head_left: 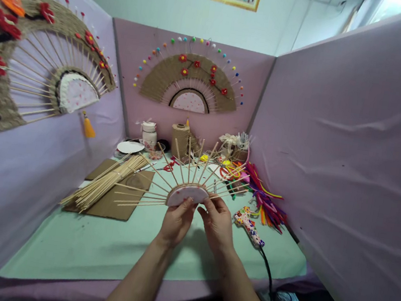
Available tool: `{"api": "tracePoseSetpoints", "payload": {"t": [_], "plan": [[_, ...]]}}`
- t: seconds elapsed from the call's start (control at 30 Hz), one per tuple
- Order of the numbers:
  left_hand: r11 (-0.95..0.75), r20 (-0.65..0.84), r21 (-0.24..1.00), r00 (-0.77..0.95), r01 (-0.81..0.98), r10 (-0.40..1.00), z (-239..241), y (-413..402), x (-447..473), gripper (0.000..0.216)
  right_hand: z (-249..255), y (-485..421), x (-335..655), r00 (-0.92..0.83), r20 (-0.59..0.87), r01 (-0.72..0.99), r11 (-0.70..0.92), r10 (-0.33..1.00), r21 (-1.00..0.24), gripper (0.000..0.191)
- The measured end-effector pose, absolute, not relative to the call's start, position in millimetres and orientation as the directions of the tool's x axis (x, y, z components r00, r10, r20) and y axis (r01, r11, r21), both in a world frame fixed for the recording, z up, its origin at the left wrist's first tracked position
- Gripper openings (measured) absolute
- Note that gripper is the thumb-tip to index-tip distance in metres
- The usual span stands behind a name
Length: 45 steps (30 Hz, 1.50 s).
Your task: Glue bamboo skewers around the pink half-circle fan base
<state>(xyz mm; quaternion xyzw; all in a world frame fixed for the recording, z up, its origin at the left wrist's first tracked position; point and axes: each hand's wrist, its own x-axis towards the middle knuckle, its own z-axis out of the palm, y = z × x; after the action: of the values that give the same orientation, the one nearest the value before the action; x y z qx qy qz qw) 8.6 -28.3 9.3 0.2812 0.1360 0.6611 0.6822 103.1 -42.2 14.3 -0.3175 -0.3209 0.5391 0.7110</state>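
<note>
Both my hands hold up a half-round card base (pixel 187 195) with several thin wooden sticks (pixel 152 167) fanning out from its rim. My left hand (pixel 176 220) pinches the lower left edge of the base, fingers closed on it. My right hand (pixel 217 221) grips its lower right edge, fingers curled round it. The piece hangs above the pale green table (pixel 103 246), near its middle.
A bundle of loose sticks (pixel 105 184) lies on brown cardboard (pixel 117 203) at left. A patterned glue gun (pixel 249 226) with black cord lies at right, beside coloured pipe cleaners (pixel 266 200). Twine spool (pixel 179 138), jar (pixel 149 132) and small items stand at back. Finished fans (pixel 191 81) hang on purple partitions.
</note>
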Motion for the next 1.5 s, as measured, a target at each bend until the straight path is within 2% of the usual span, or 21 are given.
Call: {"api": "tracePoseSetpoints", "payload": {"t": [0.27, 0.53, 0.67, 0.8, 0.97, 1.17, 1.3, 1.4, 1.5], "plan": [[0.021, 0.14, 0.582, 0.125, -0.813, 0.982, 6, -29, 11, 0.031, 0, -36, 97, 0.208, 0.101, -0.692, 0.22, 0.973, -0.688, 0.027], [0.021, 0.104, 0.578, 0.099, -0.815, 0.99, 5, -28, 10, 0.026, -6, -35, 91, 0.199, 0.118, -0.63, 0.219, 0.973, -0.745, 0.03], [0.018, 0.125, 0.562, 0.107, -0.827, 0.986, 7, -25, 6, 0.028, -10, -36, 94, 0.235, 0.148, -0.509, 0.251, 0.961, -0.823, 0.036], [0.06, 0.069, 0.514, 0.112, -0.855, 0.991, 6, -21, 3, 0.028, -7, -42, 99, 0.265, 0.193, -0.336, 0.278, 0.945, -0.9, 0.029], [0.071, 0.029, 0.463, 0.096, -0.884, 0.995, 7, -21, 2, 0.03, -1, -47, 101, 0.27, 0.267, -0.214, 0.328, 0.925, -0.92, 0.024], [0.093, -0.004, 0.47, 0.103, -0.878, 0.995, 9, -22, 1, 0.038, 2, -50, 103, 0.286, 0.323, -0.128, 0.37, 0.902, -0.92, 0.02], [0.082, -0.004, 0.46, 0.091, -0.884, 0.996, 8, -22, 1, 0.034, 3, -53, 106, 0.27, 0.374, -0.036, 0.397, 0.887, -0.917, 0.017], [0.079, -0.004, 0.461, 0.087, -0.884, 0.996, 7, -21, 2, 0.028, 5, -55, 109, 0.231, 0.451, 0.06, 0.45, 0.862, -0.891, 0.013], [0.08, -0.007, 0.469, 0.087, -0.88, 0.996, 6, -21, 3, 0.026, 8, -56, 113, 0.19, 0.578, 0.221, 0.539, 0.794, -0.813, 0.01]]}}
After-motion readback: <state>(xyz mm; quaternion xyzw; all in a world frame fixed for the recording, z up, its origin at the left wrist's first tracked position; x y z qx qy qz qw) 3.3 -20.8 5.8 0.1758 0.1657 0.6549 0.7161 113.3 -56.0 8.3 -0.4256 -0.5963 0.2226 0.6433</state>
